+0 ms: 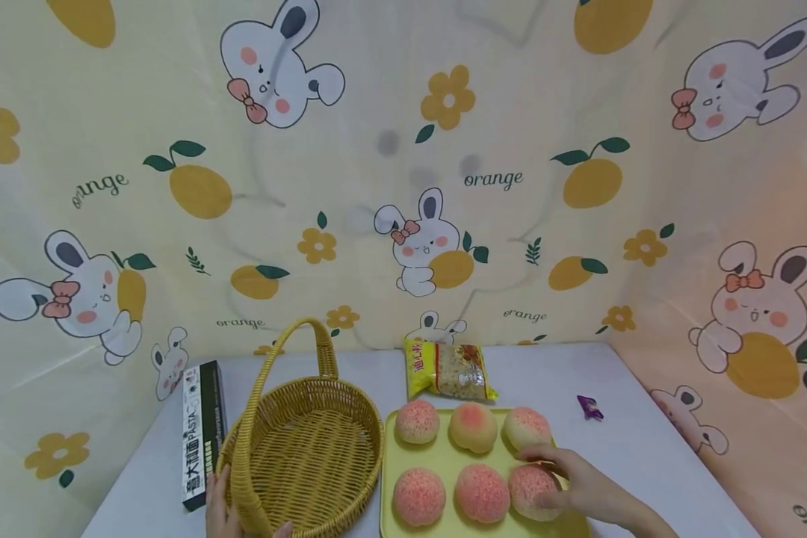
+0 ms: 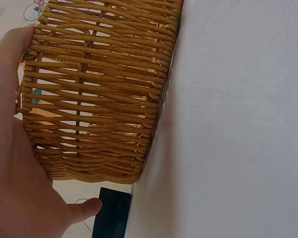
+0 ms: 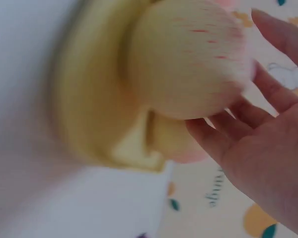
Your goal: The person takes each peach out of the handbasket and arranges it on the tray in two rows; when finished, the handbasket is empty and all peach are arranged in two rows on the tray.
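My left hand (image 1: 220,509) grips the rim of a woven wicker basket (image 1: 375,430) with a tall handle at the table's left. In the left wrist view, the thumb lies over the basket's rim and other fingers spread along its woven side. My right hand (image 1: 581,482) has its fingers curved round a pink-speckled peach (image 1: 530,489) at the near right of a pale yellow tray (image 1: 450,456). In the right wrist view, fingertips touch the side of this peach (image 3: 188,59). Several other peaches (image 1: 482,493) sit in two rows on the tray.
A yellow bag of dry food (image 1: 452,370) lies behind the tray. To the basket's left is a long black-and-white pasta box (image 1: 202,433). A small purple wrapped candy (image 1: 589,407) lies at the right. A printed cloth (image 1: 376,261) encloses the white table (image 1: 370,366).
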Demonstrator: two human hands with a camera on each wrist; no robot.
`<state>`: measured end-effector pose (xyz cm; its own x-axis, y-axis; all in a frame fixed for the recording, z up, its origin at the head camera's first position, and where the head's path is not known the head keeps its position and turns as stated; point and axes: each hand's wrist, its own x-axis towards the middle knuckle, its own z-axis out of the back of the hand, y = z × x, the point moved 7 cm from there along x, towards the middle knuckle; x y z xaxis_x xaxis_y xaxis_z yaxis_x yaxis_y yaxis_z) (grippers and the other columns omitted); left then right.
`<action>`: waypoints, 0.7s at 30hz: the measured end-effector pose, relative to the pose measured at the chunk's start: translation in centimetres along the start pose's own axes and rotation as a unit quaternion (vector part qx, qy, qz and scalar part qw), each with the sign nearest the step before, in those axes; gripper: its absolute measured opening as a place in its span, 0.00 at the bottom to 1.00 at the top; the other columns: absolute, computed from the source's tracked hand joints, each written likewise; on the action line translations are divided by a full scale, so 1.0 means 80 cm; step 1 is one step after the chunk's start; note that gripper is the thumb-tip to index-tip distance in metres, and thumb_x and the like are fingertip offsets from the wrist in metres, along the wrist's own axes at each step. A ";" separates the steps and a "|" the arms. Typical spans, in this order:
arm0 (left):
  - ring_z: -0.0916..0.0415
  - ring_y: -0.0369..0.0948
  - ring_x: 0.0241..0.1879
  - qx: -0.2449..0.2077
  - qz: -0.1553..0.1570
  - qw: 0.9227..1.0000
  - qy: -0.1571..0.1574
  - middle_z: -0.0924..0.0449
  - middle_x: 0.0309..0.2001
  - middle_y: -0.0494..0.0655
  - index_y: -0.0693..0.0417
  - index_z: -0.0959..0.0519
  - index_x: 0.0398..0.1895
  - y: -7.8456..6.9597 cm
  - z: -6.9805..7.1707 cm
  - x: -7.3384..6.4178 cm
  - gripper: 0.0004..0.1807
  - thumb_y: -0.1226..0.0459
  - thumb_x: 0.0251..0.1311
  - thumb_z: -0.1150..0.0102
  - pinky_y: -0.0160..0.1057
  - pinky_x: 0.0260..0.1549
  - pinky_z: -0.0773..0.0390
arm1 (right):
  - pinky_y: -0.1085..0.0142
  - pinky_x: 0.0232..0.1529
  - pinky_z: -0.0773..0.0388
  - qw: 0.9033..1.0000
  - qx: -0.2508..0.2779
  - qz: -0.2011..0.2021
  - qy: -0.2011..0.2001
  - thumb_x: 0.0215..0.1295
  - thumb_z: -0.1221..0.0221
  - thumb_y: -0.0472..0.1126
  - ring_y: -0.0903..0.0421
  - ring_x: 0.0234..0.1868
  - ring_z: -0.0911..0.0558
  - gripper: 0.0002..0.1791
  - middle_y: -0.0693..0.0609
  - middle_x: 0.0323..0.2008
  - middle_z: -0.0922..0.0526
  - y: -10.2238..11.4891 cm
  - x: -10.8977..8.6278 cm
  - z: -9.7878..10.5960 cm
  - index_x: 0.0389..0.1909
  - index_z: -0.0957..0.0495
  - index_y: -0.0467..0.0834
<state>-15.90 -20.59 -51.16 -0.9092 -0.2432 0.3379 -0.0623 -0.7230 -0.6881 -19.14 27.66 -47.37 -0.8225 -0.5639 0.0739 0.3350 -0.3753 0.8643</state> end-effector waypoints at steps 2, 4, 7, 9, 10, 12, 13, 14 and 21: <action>0.71 0.61 0.77 0.003 0.001 1.000 -0.004 0.54 0.75 0.66 0.77 0.42 0.70 0.000 0.002 -0.002 0.65 0.48 0.34 0.17 0.72 0.67 0.60 | 0.72 0.56 0.26 0.999 -0.015 0.023 -0.022 0.66 0.37 0.34 0.67 0.57 0.24 0.21 0.48 0.54 0.20 0.014 0.008 0.007 0.58 0.27 0.31; 0.71 0.62 0.77 0.005 -0.002 1.000 -0.011 0.54 0.75 0.66 0.77 0.41 0.69 0.001 0.004 -0.004 0.64 0.49 0.34 0.17 0.73 0.66 0.59 | 0.68 0.55 0.23 0.995 -0.054 0.049 -0.069 0.66 0.37 0.33 0.64 0.55 0.22 0.18 0.51 0.53 0.20 0.033 0.017 0.011 0.56 0.24 0.36; 0.72 0.62 0.76 0.018 0.004 1.000 0.005 0.55 0.75 0.67 0.78 0.38 0.67 0.003 0.007 -0.004 0.62 0.46 0.36 0.19 0.76 0.63 0.54 | 0.53 0.57 0.23 0.968 -0.176 0.046 -0.176 0.64 0.35 0.35 0.52 0.57 0.21 0.18 0.48 0.55 0.20 0.062 0.034 0.012 0.54 0.21 0.41; 0.73 0.63 0.76 0.041 0.012 0.999 0.029 0.56 0.75 0.67 0.77 0.37 0.68 0.005 0.008 -0.004 0.63 0.41 0.38 0.21 0.78 0.59 0.49 | 0.43 0.62 0.30 0.924 -0.302 0.031 -0.234 0.61 0.32 0.40 0.42 0.62 0.26 0.22 0.42 0.60 0.23 0.073 0.046 0.005 0.56 0.20 0.41; 0.73 0.65 0.76 0.052 0.012 0.998 0.040 0.55 0.74 0.68 0.76 0.37 0.68 0.005 0.008 -0.003 0.62 0.40 0.39 0.22 0.79 0.57 0.46 | 0.38 0.65 0.36 0.900 -0.357 0.011 -0.250 0.60 0.31 0.43 0.39 0.65 0.30 0.24 0.39 0.64 0.27 0.077 0.052 0.000 0.57 0.20 0.40; 0.69 0.66 0.76 0.071 0.009 0.996 0.045 0.52 0.73 0.69 0.75 0.35 0.68 0.003 0.010 -0.002 0.62 0.37 0.39 0.24 0.81 0.54 0.44 | 0.29 0.65 0.48 0.860 -0.447 -0.025 -0.244 0.62 0.34 0.51 0.34 0.70 0.38 0.31 0.34 0.70 0.36 0.073 0.064 -0.012 0.62 0.23 0.39; 0.67 0.66 0.75 0.088 0.003 0.995 0.048 0.51 0.73 0.69 0.74 0.36 0.68 0.000 0.012 0.001 0.63 0.36 0.40 0.26 0.81 0.54 0.44 | 0.28 0.66 0.53 0.847 -0.476 -0.039 -0.233 0.63 0.36 0.54 0.34 0.72 0.41 0.33 0.34 0.72 0.40 0.071 0.069 -0.018 0.65 0.25 0.41; 0.64 0.67 0.75 0.103 -0.003 0.994 0.048 0.49 0.72 0.68 0.73 0.35 0.68 -0.004 0.014 0.003 0.62 0.35 0.41 0.27 0.81 0.55 0.46 | 0.27 0.66 0.56 0.840 -0.493 -0.055 -0.219 0.64 0.38 0.58 0.34 0.73 0.45 0.35 0.34 0.74 0.44 0.068 0.073 -0.024 0.67 0.26 0.43; 0.43 0.53 0.72 -0.024 -0.143 0.981 -0.127 0.30 0.67 0.61 0.62 0.34 0.71 -0.113 0.103 0.025 0.47 0.55 0.45 0.30 0.69 0.68 0.60 | 0.26 0.66 0.63 0.839 -0.504 -0.114 -0.168 0.69 0.47 0.65 0.33 0.76 0.51 0.37 0.37 0.77 0.51 0.060 0.079 -0.045 0.71 0.31 0.48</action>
<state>-13.76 -19.87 -38.99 -0.7201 -0.1937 0.6663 -0.3245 -0.7548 -0.5701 -21.04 19.63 -44.54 -0.9445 -0.2168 0.2469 0.2303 -0.9727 0.0269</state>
